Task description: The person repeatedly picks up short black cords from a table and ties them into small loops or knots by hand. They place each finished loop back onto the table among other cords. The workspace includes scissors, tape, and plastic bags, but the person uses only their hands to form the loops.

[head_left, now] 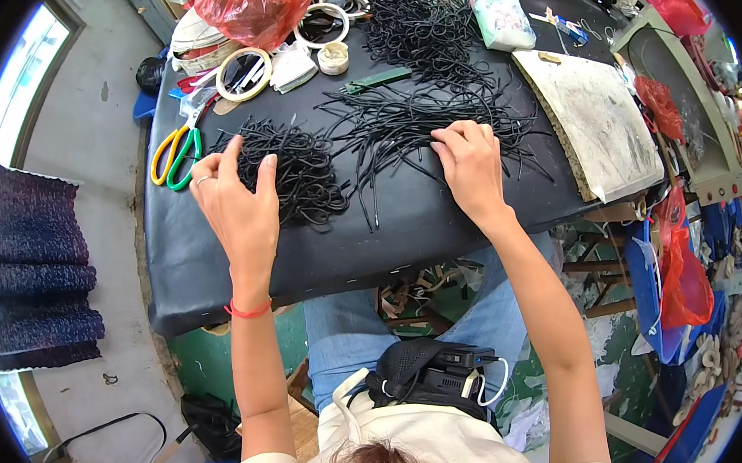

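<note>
On the black-covered table lie loose piles of thin black cords. My left hand (238,193) is at the left edge of the bundled black cords (299,181), its thumb and fingers apart and nothing seen between them. Over the right part of a flatter spread of straight black cords (398,126), my right hand (472,168) has its fingers curled and pressed together on some strands; the fingertips partly hide what they grip. Farther back rests a tangled heap of the same cords (422,34). Scissors (180,150) with yellow and green handles lie left of my left hand.
Tape rolls (244,74), a small round tub (333,58) and a red plastic bag (257,11) crowd the back left. A green strip (378,80) lies behind the cords. To the right are a stained pale board (596,121) and a tissue pack (502,16).
</note>
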